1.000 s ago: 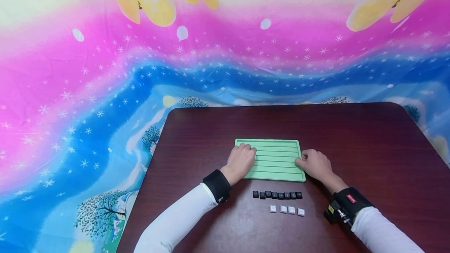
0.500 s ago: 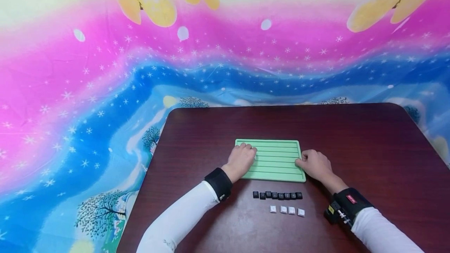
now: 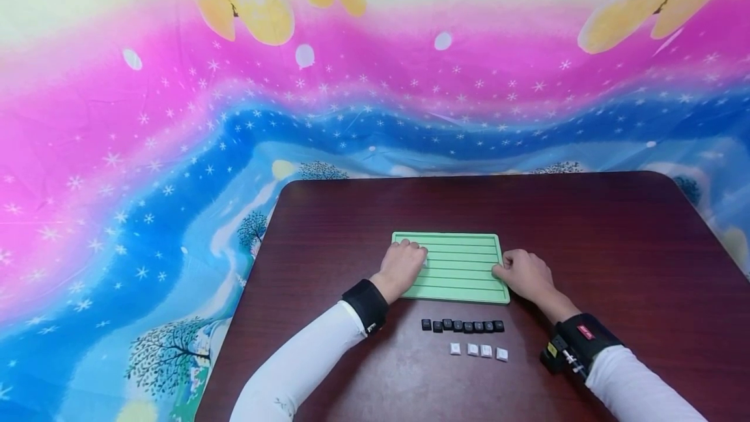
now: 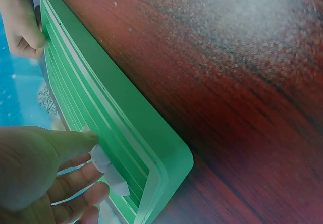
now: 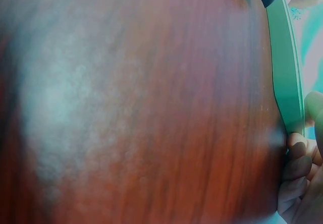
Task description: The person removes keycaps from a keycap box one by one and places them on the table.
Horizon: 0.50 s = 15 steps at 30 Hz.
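Note:
A green ridged tray (image 3: 463, 269) lies on the table, with white keycaps (image 4: 117, 181) in a groove near its left end. Over that end, my left hand (image 3: 402, 267) has its thumb and curled fingers pinching a white keycap (image 4: 100, 158); its palm hides most of this in the head view. My right hand (image 3: 527, 274) grips the tray's right edge, thumb on the rim and the other fingers curled at the outer side. In the right wrist view, the right hand (image 5: 303, 168) shows only partly at the frame's edge.
In front of the tray, a row of several black keycaps (image 3: 468, 327) lies on the dark red-brown table (image 3: 328, 233). Nearer the person sit several white keycaps (image 3: 486, 350). A colourful printed cloth (image 3: 375, 83) hangs behind the table.
The left forearm has shifted very slightly to the right, and a bit of white now shows beside the left fingers. The right hand and the tray stay in place.

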Available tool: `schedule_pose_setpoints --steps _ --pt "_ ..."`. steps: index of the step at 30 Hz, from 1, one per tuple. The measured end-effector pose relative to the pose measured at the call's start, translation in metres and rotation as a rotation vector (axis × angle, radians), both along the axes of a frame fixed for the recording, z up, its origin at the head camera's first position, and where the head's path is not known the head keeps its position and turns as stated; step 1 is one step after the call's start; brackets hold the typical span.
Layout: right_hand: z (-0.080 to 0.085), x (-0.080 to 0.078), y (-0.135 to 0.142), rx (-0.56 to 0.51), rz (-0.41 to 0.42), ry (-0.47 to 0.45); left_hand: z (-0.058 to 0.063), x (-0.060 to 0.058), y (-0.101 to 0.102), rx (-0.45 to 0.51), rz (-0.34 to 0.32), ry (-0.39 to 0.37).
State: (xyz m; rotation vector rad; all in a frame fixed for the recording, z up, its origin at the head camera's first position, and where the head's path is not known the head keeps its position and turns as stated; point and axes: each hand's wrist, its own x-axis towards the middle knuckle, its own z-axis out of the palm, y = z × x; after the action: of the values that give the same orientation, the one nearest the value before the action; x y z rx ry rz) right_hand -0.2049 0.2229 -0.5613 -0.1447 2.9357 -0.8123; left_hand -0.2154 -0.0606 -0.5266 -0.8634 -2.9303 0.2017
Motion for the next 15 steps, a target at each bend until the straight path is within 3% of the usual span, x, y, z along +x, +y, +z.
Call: schedule_pose_setpoints --steps 15 --pt "-0.0009 -0.0009 0.001 -0.003 0.007 0.01 0.0023 0.001 0.0007 -0.017 -0.003 -0.01"
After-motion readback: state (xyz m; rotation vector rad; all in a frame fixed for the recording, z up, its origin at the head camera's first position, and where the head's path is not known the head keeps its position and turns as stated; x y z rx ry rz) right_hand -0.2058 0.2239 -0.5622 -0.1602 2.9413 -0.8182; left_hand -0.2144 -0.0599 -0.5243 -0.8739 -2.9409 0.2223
